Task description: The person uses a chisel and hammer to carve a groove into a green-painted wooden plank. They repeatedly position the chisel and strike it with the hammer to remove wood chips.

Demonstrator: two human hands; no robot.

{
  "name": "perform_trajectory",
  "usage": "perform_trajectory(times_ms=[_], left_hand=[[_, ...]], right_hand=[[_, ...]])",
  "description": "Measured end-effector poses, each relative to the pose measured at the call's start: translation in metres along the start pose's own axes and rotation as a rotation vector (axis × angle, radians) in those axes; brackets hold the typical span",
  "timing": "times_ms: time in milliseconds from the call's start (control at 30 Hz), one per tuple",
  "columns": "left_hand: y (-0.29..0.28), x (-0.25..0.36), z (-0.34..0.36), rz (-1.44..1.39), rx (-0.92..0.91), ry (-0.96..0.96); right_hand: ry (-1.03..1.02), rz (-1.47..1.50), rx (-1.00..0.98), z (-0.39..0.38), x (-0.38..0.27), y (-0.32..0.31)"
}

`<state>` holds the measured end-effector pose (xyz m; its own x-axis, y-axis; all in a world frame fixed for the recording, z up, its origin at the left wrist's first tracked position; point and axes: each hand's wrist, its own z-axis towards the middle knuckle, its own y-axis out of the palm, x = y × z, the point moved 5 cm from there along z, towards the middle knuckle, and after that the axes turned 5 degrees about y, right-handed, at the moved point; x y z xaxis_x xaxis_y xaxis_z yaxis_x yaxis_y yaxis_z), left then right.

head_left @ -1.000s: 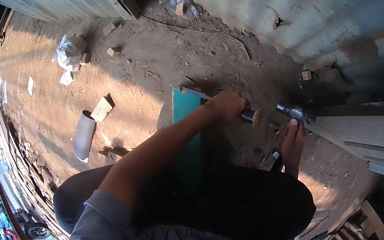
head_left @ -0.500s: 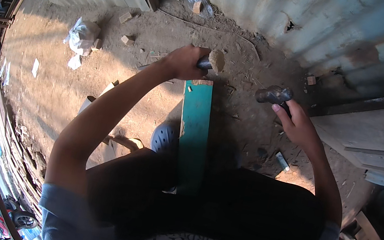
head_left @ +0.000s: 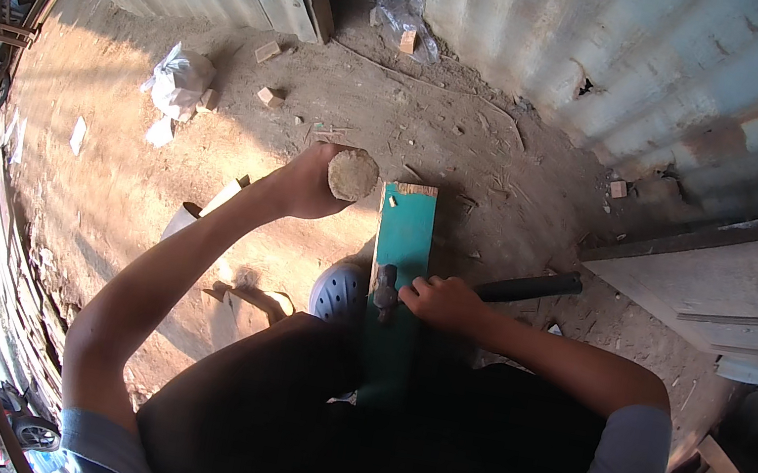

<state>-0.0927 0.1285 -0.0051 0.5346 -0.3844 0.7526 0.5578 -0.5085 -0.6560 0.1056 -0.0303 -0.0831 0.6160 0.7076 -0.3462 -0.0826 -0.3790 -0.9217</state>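
I grip a dark-handled tool, probably a chisel, in my left hand [head_left: 306, 182]; its pale, worn butt [head_left: 350, 174] faces me and hides the rest. This hand is just left of the upper end of a narrow teal board [head_left: 408, 226], which has a small chip [head_left: 393, 201] on it and extends toward my legs. My right hand [head_left: 440, 302] is closed round a hammer near its dark metal head [head_left: 384, 292], which is over the board, with the long black handle [head_left: 540, 290] angled to the right. A blue perforated clog [head_left: 333, 294] shows beside the board.
Corrugated metal walls [head_left: 594, 32] bound the dirt ground ahead, strewn with small wood blocks [head_left: 270, 96] and a white plastic bag [head_left: 176, 85]. A pale panel [head_left: 693, 279] leans at right. Offcuts [head_left: 230, 197] lie left of me; a motorbike [head_left: 18, 417] stands at far lower left.
My left hand has left the board's top and moved leftward, turning the tool's butt upward. My right hand has come down and leftward over the board with the hammer, whose handle now points right.
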Motion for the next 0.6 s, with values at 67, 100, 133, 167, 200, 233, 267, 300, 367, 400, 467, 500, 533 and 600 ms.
perform_trajectory(times_ms=[67,100,133,167,200,233,267,300,367,400,467,500,533,600], left_hand=[[0.003,0.005,-0.005,0.006,-0.030,-0.022],[0.009,-0.008,-0.006,-0.070,-0.189,-0.126],[0.007,-0.011,-0.007,-0.077,-0.159,-0.158],[0.007,-0.013,-0.009,-0.084,-0.129,-0.189],[0.007,-0.014,-0.011,-0.091,-0.101,-0.219],[0.006,-0.015,-0.013,-0.088,-0.068,-0.225],[0.004,-0.017,-0.015,-0.086,-0.037,-0.229],[0.005,-0.022,-0.015,-0.103,-0.050,-0.224],[0.008,-0.038,-0.016,-0.150,-0.110,-0.210],[0.011,-0.049,-0.017,-0.179,-0.158,-0.201],[0.004,-0.039,-0.012,-0.138,-0.058,-0.223],[0.004,-0.038,-0.015,-0.122,-0.046,-0.244],[0.005,-0.036,-0.016,-0.112,-0.036,-0.258],[0.002,-0.038,-0.012,-0.102,-0.077,-0.269]], right_hand=[[-0.047,-0.056,0.069,-0.001,-0.006,0.023],[-0.069,-0.068,0.088,-0.003,-0.009,0.033],[-0.085,-0.088,0.114,-0.002,-0.010,0.036],[-0.098,-0.087,0.129,-0.002,-0.010,0.038],[-0.110,-0.087,0.143,-0.002,-0.010,0.041],[-0.121,-0.084,0.154,-0.002,-0.011,0.040],[-0.125,-0.074,0.148,-0.001,-0.011,0.039],[-0.128,-0.065,0.142,0.001,-0.010,0.039],[-0.144,-0.012,0.188,0.011,-0.011,0.017],[-0.155,0.035,0.239,0.013,-0.014,-0.003],[-0.059,0.130,0.246,0.025,-0.005,-0.033],[0.039,0.176,0.209,0.039,0.010,-0.038],[0.130,0.185,0.226,0.052,0.027,-0.038],[0.250,0.163,0.304,0.076,0.058,-0.035]])
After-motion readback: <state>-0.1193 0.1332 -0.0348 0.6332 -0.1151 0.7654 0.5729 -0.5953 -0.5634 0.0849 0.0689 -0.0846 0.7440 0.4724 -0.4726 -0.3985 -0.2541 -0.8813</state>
